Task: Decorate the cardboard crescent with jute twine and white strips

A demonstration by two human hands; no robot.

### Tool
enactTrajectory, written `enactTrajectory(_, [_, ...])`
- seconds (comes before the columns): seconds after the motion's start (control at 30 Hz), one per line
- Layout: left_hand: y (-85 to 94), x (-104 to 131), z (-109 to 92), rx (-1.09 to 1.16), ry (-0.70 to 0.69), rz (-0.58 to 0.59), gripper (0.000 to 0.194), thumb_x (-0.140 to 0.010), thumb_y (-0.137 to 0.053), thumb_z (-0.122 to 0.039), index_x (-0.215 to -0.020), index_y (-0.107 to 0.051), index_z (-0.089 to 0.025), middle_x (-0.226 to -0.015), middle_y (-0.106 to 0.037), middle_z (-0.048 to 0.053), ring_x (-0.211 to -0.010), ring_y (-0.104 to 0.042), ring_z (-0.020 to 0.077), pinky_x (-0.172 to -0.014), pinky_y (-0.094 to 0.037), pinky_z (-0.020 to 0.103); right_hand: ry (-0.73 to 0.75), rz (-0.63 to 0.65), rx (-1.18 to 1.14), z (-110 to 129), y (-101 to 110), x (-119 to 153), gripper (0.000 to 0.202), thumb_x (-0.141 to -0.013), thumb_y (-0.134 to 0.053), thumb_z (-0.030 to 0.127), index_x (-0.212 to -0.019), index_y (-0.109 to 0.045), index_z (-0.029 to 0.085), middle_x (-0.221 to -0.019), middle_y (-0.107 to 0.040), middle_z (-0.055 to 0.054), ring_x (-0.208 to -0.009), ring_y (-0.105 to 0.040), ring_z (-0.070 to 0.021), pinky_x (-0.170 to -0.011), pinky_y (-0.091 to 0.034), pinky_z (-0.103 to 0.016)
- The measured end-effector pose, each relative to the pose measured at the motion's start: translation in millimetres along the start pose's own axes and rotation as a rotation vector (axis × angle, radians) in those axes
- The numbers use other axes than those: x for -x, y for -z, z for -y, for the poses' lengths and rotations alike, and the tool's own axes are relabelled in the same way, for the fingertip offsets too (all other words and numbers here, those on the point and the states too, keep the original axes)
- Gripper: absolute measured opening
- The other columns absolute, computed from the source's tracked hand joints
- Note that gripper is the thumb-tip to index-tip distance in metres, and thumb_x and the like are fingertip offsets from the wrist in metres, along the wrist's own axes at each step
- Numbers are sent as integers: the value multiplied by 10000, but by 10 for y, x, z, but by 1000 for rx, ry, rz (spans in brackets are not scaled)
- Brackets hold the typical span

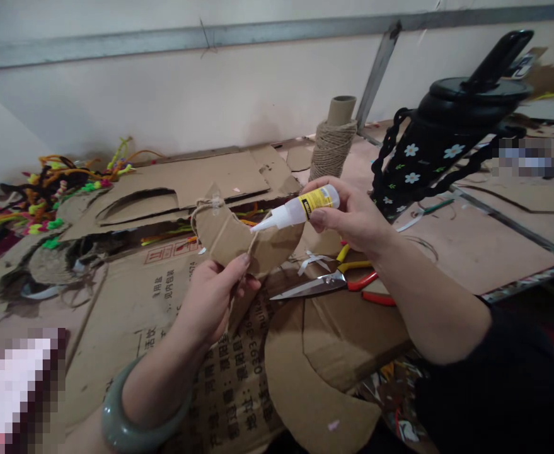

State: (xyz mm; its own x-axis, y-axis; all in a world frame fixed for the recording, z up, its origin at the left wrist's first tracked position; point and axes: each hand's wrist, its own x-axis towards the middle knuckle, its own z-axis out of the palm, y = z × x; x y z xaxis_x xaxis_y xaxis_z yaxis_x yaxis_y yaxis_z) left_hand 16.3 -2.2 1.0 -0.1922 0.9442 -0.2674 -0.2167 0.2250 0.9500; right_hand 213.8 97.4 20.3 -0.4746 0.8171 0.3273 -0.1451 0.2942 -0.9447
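Note:
My left hand (220,290) is closed on a crescent-shaped cardboard piece (224,233), thumb on its face. A thin twine (253,243) runs along that piece and under my thumb. In my right hand (347,214) is a glue bottle (295,209) with a yellow label, tilted so its white nozzle points down-left. The nozzle tip meets or nearly meets the cardboard's inner edge beside the twine. Below the bottle lie scissors (324,285) with red and yellow handles. Another cardboard crescent (300,384) rests nearer to me.
A printed cardboard sheet (130,315) covers the work surface. Behind stand a twine spool (331,148) and a black flowered tumbler (428,145). At the left are colourful pipe cleaners (50,189) and a twine-wrapped ring (54,261). Cut cardboard (210,180) lies along the wall.

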Motion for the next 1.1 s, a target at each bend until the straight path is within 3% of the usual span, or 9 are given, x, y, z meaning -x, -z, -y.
enactTrajectory(0.57, [-19,-5,8,8,8,7,201,-599,-732,-285,-649,-619,-126,-507,-588,-13,-435,-527,76,-404,-334,163,16,8,-48,22,-72,20,329,-631,-754,238,-908,-585,183,-723,-559,42,-600,-488,-60,-525,-396,-165])
enactTrajectory(0.67, [-24,-8,20,18,38,12,206,-600,-737,-282,-701,-636,-133,-528,-599,-11,-442,-528,84,-418,-363,176,27,-7,-13,25,-76,36,322,-642,-752,304,-903,-601,190,-721,-559,35,-612,-492,-72,-533,-407,-176])
enactTrajectory(0.87, [-33,-23,35,-7,88,24,204,-581,-743,-278,-601,-622,-115,-468,-588,17,-403,-490,72,-377,-304,164,43,-4,66,50,-86,65,306,-672,-721,354,-901,-593,197,-773,-582,0,-677,-525,-113,-540,-432,-202])
enactTrajectory(1.1, [-96,-1,18,64,85,35,221,-529,-775,-245,-670,-654,-126,-525,-620,11,-439,-520,85,-421,-389,181,82,11,240,149,-125,137,276,-690,-684,338,-908,-581,205,-735,-557,8,-631,-520,-118,-524,-413,-227])
